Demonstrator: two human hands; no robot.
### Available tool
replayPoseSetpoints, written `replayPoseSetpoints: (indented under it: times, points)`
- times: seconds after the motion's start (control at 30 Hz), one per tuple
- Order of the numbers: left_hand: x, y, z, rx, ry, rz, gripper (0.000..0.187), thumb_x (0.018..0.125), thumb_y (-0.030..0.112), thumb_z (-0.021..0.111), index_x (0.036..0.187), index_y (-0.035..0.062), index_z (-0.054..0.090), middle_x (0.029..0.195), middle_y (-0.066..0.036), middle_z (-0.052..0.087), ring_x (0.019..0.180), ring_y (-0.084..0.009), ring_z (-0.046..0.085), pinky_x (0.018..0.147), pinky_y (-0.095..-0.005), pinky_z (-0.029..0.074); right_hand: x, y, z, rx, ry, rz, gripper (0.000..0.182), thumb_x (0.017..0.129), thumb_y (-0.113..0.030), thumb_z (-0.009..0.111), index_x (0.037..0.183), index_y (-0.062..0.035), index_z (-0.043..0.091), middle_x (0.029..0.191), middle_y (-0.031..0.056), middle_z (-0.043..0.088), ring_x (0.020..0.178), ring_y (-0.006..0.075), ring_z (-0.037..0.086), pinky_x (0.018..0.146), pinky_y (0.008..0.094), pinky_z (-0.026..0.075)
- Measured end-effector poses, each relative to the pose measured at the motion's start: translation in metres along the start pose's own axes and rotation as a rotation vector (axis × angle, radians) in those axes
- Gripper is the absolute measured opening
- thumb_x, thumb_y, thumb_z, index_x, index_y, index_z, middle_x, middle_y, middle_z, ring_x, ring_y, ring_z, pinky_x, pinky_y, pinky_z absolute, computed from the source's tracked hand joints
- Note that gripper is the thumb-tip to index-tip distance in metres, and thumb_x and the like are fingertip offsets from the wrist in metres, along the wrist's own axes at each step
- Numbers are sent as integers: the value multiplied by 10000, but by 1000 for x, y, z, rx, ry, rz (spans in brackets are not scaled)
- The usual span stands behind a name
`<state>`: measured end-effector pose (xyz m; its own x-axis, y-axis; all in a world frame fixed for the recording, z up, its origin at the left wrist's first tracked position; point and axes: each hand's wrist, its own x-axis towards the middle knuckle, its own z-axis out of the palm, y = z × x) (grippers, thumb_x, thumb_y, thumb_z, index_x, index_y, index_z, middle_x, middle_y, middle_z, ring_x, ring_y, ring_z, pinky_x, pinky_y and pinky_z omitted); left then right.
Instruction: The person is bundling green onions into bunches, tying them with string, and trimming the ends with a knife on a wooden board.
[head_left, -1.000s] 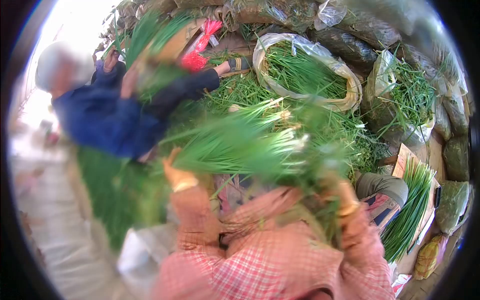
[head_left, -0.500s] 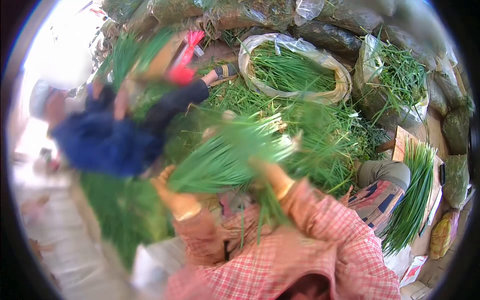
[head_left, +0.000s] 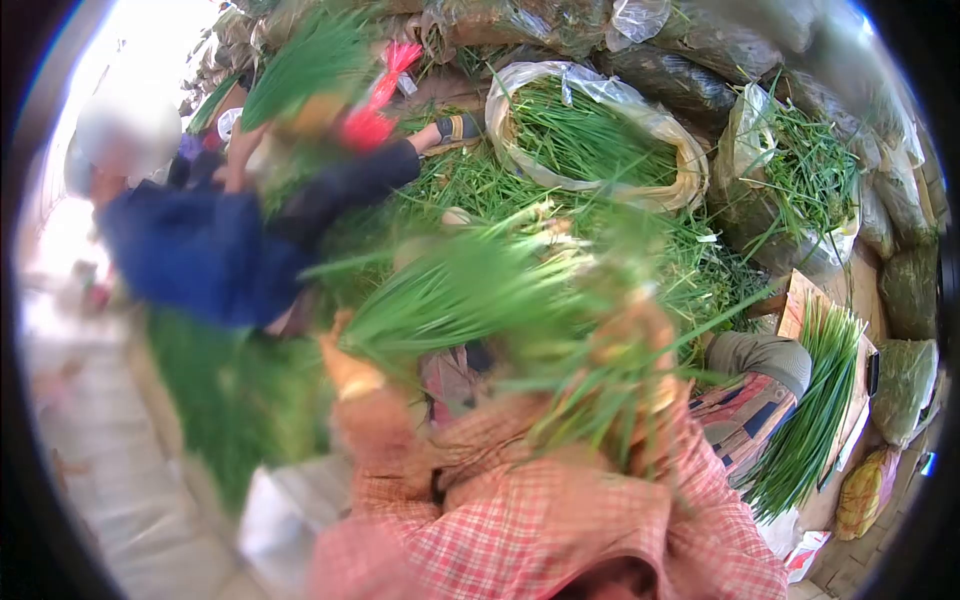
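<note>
A thick bunch of green chives (head_left: 450, 300), its pale root ends toward the upper right, lies across in front of my body. My left hand (head_left: 350, 365) is closed around the leafy end of this bunch at its left. My right hand (head_left: 640, 325) is raised at the right, smeared by motion. A smaller loose clump of chives (head_left: 590, 400) trails down from it over my checked sleeve; the fingers themselves are blurred, but the blades move with the hand.
Loose chives cover the floor ahead, beside an open plastic sack (head_left: 600, 130) of chives and another sack (head_left: 810, 160) of trimmings. At right, chives (head_left: 805, 400) lie on a board. A person in blue (head_left: 200, 255) at left lifts a bunch (head_left: 310, 65). Filled bags line the back.
My right hand has swung right and up, away from the bunch, drawing a small clump along. My left hand stays on the bunch. The other person's bunch has risen.
</note>
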<state>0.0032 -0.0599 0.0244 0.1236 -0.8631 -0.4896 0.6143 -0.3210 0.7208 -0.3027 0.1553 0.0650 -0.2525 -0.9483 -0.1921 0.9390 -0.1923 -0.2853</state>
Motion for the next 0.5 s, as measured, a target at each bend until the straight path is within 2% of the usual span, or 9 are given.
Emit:
replayPoseSetpoints:
  times: [0.07,0.1,0.13,0.2,0.27,0.37,0.43,0.5]
  points:
    - [29,-7,-33,-19,-25,-40,444,910,424,330,1055,92,587,1119,-152,552,1020,-311,514,907,-460,406,7,-60,0,238,-233,28,158,833,-232,581,936,-142,501,693,-18,472,595,138,489,465,293,429]
    - [38,-7,-40,-31,-41,-63,436,907,417,338,1067,96,586,1126,-151,551,1023,-313,514,908,-460,406,1,-88,-2,236,-282,-103,194,848,-231,557,986,-116,485,708,-11,484,573,130,477,475,287,430]
    - [3,-5,-8,-70,118,-55,414,897,389,367,1074,82,582,1151,-159,544,1043,-305,511,917,-455,405,-15,-115,-9,164,-277,-277,232,863,-230,534,1036,-90,469,722,-4,496,551,121,466,485,282,431]
    - [18,-7,-33,-156,-361,-205,432,897,390,362,1105,68,562,1174,-146,540,1088,-292,491,944,-451,393,-47,-153,-21,-123,-99,-510,312,893,-228,487,1137,-38,436,752,10,520,507,104,443,506,271,432]
    - [38,-15,-66,-236,-842,-341,453,898,392,357,1136,54,542,1198,-132,536,1133,-280,470,971,-446,381,-63,-160,-27,-336,92,-368,458,851,-228,539,1243,-40,395,811,19,481,714,145,505,653,296,472]
    - [54,-34,-85,-8,-238,-175,450,900,397,364,1148,63,536,1175,-116,554,1121,-281,480,965,-442,383,-41,-139,-60,-1043,337,-118,517,741,-260,651,1170,-18,492,969,104,592,864,200,572,711,371,475]
    - [59,-40,-81,-128,-398,-189,442,900,395,371,1137,65,543,1164,-118,560,1094,-287,497,956,-440,390,-26,-116,-63,-1648,352,-156,552,734,-264,676,1195,-31,484,1066,116,568,930,225,566,755,372,475]
    - [46,-37,-70,-184,-391,-202,443,902,397,366,1132,62,543,1154,-119,565,1071,-294,512,943,-440,399,-1,-75,-46,-2247,333,-163,587,727,-268,701,1220,-43,476,1163,128,544,997,250,561,798,372,475]
